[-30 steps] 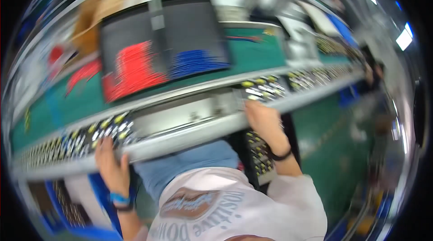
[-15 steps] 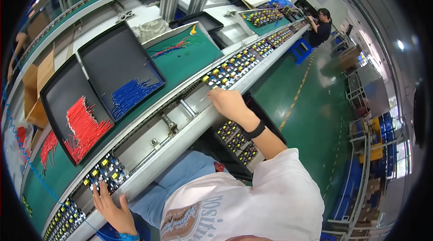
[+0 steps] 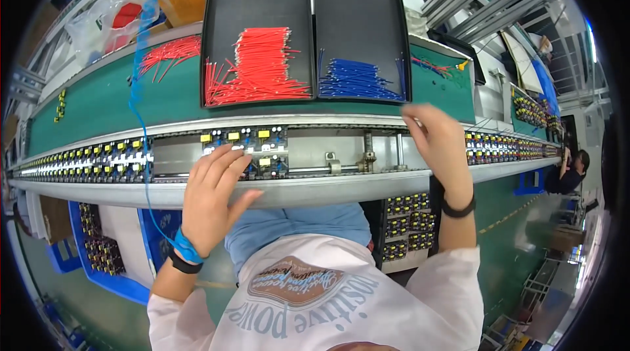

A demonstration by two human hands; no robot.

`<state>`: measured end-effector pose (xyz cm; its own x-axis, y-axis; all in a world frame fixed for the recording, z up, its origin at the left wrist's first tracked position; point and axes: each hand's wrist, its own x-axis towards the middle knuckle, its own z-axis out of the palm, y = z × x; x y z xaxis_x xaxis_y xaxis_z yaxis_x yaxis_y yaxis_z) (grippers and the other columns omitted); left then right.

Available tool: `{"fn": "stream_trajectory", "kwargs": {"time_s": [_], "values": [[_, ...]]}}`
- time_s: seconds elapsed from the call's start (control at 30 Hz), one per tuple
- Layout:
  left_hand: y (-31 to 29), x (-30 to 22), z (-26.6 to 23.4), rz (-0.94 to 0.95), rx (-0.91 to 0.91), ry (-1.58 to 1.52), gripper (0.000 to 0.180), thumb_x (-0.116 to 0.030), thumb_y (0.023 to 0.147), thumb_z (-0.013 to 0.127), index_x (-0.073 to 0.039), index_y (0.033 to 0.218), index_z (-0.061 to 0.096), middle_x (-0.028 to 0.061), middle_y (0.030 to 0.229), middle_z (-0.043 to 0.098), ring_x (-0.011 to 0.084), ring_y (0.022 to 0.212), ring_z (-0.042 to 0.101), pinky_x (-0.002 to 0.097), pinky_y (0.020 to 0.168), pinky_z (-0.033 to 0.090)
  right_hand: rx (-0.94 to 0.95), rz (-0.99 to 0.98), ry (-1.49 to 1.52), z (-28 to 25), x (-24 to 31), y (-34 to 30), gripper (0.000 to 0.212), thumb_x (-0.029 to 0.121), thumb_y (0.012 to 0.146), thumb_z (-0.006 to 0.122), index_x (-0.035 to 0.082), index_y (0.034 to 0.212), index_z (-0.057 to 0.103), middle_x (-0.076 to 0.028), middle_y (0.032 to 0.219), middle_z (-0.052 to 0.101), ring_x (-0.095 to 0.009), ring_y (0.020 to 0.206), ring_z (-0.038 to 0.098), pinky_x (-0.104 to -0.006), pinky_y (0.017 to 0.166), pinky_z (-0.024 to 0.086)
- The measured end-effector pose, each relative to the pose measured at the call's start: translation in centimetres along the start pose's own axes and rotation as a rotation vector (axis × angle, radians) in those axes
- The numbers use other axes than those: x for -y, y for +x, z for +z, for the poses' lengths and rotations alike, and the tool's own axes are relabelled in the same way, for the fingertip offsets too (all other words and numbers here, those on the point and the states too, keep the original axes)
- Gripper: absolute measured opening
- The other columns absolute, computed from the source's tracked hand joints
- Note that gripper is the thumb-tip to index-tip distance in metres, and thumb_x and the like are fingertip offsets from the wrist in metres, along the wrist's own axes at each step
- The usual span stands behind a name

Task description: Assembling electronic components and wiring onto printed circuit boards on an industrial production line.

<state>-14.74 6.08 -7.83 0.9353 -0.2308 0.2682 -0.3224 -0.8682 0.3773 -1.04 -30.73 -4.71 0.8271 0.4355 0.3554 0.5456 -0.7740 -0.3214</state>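
Observation:
My left hand (image 3: 213,187) lies with fingers stretched out over the near-left part of a circuit board panel (image 3: 266,134) on the conveyor line. The panel is black with yellow, white and dark parts, and my fingers hide some of it. My right hand (image 3: 441,144) hovers over the conveyor's far rail, just below the corner of the black tray of blue wires (image 3: 361,80). Its fingers are bent and blurred, so whether they hold anything cannot be told. Beside that tray stands another black tray with a pile of red wires (image 3: 262,65).
More board panels (image 3: 98,157) line the conveyor to the left, and others (image 3: 505,146) to the right. A coiled blue air hose (image 3: 138,91) hangs across the line. Loose red wires (image 3: 172,52) lie on the green mat. A blue bin (image 3: 125,279) sits below; a person works far right.
My view has turned toward the trays. My right hand has left the panels on the right and come up near the blue-wire tray. My left hand stays at the same panel.

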Motion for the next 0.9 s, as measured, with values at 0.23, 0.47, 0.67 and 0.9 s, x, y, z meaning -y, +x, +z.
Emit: {"fn": "stream_trajectory", "kwargs": {"time_s": [0.23,0.47,0.67,0.9], "values": [[9.4,2.5,-3.3,0.175,0.008,0.053,0.017,-0.017,0.088,0.075,-0.005,0.098,0.069,0.0133,0.091,0.067,0.0341,0.090,0.066,0.0454,0.080,0.053,0.240,-0.220,-0.122,4.9,-2.0,11.3,0.017,0.007,0.084,0.076,0.004,0.100,0.071,-0.013,0.095,0.071,-0.030,0.078,0.067,-0.0379,0.074,0.055],[19.7,7.7,1.1,0.291,-0.103,0.147,0.016,-0.018,0.091,0.072,-0.007,0.102,0.070,0.0123,0.094,0.067,0.0348,0.094,0.067,0.0465,0.084,0.054,0.442,-0.136,0.054,5.8,-3.8,12.9,0.018,0.007,0.084,0.075,0.003,0.100,0.070,-0.013,0.089,0.070,-0.031,0.078,0.068,-0.0381,0.074,0.055],[22.8,8.8,3.9,0.627,-0.305,-0.059,0.012,-0.014,0.091,0.072,-0.003,0.095,0.071,0.0127,0.093,0.069,0.0344,0.089,0.066,0.0426,0.079,0.054,0.273,-0.192,-0.036,5.1,-3.4,12.3,0.013,0.008,0.088,0.074,0.003,0.100,0.070,-0.013,0.086,0.068,-0.029,0.077,0.068,-0.0363,0.072,0.054],[21.6,8.4,3.5,0.420,-0.118,-0.004,0.012,-0.015,0.091,0.070,-0.005,0.095,0.070,0.0122,0.093,0.069,0.0341,0.089,0.065,0.0434,0.079,0.053,0.060,-0.270,-0.029,4.8,-0.7,11.3,0.010,0.007,0.090,0.072,0.004,0.099,0.070,-0.010,0.086,0.064,-0.029,0.074,0.064,-0.0345,0.067,0.050]]}}
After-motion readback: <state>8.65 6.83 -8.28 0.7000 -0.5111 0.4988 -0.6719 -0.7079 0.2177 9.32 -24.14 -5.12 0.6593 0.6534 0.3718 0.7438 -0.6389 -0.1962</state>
